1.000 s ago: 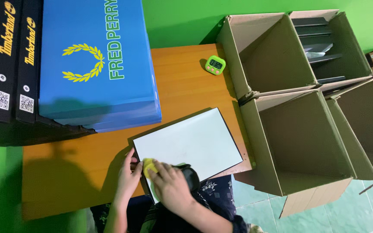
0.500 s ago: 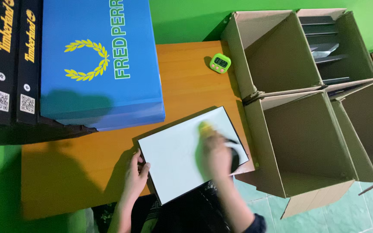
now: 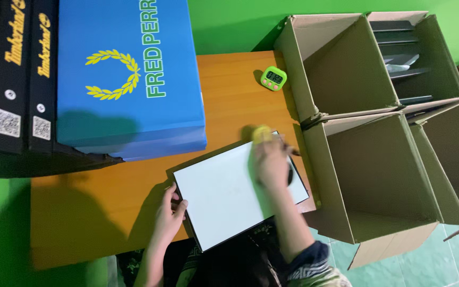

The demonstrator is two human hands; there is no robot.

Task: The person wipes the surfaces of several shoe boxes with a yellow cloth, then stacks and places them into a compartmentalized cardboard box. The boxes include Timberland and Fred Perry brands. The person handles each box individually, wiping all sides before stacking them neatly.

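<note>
Our left hand [image 3: 170, 211] fingers curl on the whiteboard's [image 3: 229, 194] left edge, on the counter [image 3: 229, 101]. Our right hand [image 3: 271, 162] presses a blurred yellow pad [image 3: 262, 133], perhaps a sponge, at its top corner.

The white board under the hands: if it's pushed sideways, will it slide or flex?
The white board looks flat, thin and rigid, so it probably won't flex. It lies on a smooth wooden table, so it could slide; the left hand grips its edge. One corner overhangs the table, so pressing there may tip it.
</note>
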